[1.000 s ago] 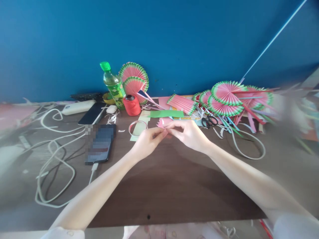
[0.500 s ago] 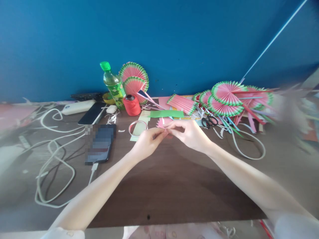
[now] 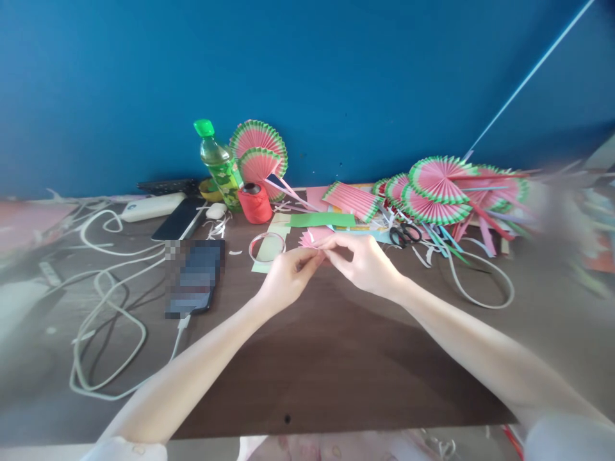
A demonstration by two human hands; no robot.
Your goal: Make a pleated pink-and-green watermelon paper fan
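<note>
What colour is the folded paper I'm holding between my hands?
Pink. The folded paper, pinched between the left hand and right hand, shows in the head view.

— What are the hands doing?
— The left hand (image 3: 288, 276) and the right hand (image 3: 368, 264) meet fingertip to fingertip above the brown table (image 3: 336, 349), both pinching a small pink pleated paper (image 3: 309, 239).
— And around them?
— A tape ring (image 3: 267, 246) lies just beside the left hand, with a phone (image 3: 195, 276) on a white cable (image 3: 110, 307) further left. Black scissors (image 3: 403, 235) sit near the right hand, paper fans (image 3: 439, 189) are heaped behind, and a red spool (image 3: 254, 203) and a green-capped bottle (image 3: 218, 163) stand by the blue wall
</note>
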